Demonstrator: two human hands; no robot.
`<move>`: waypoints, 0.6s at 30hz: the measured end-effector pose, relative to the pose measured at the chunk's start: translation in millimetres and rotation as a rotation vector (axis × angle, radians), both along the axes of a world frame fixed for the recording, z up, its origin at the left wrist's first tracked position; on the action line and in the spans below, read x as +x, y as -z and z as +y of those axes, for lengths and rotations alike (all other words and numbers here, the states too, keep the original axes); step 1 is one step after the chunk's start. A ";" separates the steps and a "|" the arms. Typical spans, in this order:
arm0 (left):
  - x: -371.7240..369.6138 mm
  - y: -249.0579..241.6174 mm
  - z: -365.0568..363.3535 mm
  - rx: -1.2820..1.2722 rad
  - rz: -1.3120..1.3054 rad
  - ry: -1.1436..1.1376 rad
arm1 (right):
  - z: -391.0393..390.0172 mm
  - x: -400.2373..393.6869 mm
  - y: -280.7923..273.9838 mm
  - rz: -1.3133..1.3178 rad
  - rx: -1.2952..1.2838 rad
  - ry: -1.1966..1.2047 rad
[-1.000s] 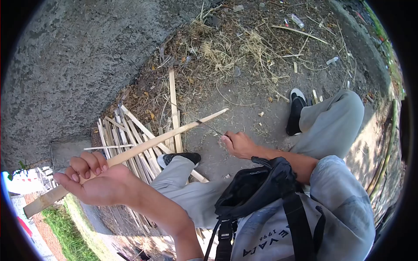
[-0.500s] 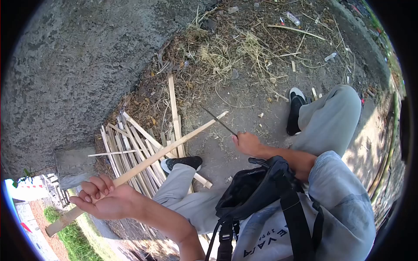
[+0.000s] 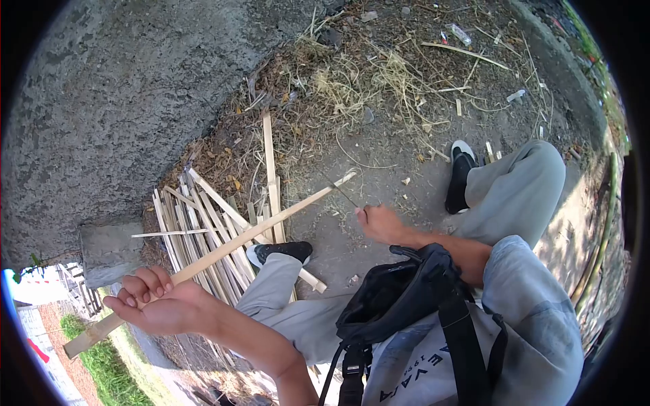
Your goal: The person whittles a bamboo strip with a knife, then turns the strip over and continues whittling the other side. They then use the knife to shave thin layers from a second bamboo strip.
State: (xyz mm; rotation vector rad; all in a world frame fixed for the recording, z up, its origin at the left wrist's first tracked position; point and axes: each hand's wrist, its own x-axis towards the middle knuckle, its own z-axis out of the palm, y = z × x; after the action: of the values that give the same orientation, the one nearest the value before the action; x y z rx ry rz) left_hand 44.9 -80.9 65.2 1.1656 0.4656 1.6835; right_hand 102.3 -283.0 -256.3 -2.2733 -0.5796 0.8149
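Observation:
A long pale bamboo strip (image 3: 247, 237) runs slantwise from the lower left toward the middle of the head view. My left hand (image 3: 159, 306), palm turned up, is closed around it near its wider end, which sticks out past the fingers. In my right hand (image 3: 381, 224) is a thin dark knife (image 3: 347, 196), gripped in a fist that hides the handle. Its narrow blade crosses the strip close to the far tip and looks slightly smeared.
Several split bamboo strips (image 3: 203, 250) lie piled beside my left shoe (image 3: 284, 252). A rough concrete surface (image 3: 128, 128) fills the upper left. Shavings (image 3: 386, 84) litter the dirt, with a plastic bottle (image 3: 460, 35) beyond. A black bag (image 3: 399, 298) hangs at my front.
My left hand and the strip's near end have shifted slightly left and up. My right hand has moved a little left with the knife, whose blade still crosses the strip near the tip.

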 end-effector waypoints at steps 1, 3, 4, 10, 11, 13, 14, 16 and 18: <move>2.4 -0.5 -0.2 -0.004 -0.005 0.001 | 3.1 -2.8 -16.0 -0.002 0.042 -0.019; 8.6 -2.1 -3.9 -0.005 -0.004 -0.006 | -2.2 -8.1 -13.3 -0.055 0.112 -0.114; 8.9 -2.8 -5.4 -0.002 0.001 -0.008 | -4.5 -11.4 -10.5 -0.076 0.151 -0.158; 13.1 -4.9 -14.0 -0.003 -0.011 0.003 | -28.5 17.2 52.9 0.065 -0.201 0.036; 14.6 -5.3 -13.6 0.016 -0.010 0.028 | -23.6 13.4 46.6 0.028 -0.116 0.038; 14.7 -3.4 -14.1 0.037 -0.002 0.064 | -7.1 -1.4 11.6 -0.041 0.037 0.026; 16.4 -3.1 -12.9 0.038 -0.010 0.068 | -6.4 -3.6 5.7 -0.031 0.079 0.015; 19.0 -3.4 -7.6 0.045 -0.016 0.074 | -6.4 -10.1 1.1 -0.001 0.167 -0.011; 23.3 -4.1 0.0 0.010 -0.005 0.002 | -17.6 -9.2 64.3 0.006 0.070 0.068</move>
State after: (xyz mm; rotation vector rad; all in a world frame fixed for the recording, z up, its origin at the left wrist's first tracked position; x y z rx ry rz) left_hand 68.3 -80.9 69.3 1.1689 0.4529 1.6882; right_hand 93.1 -300.5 -320.6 -2.2140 -0.5178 0.7565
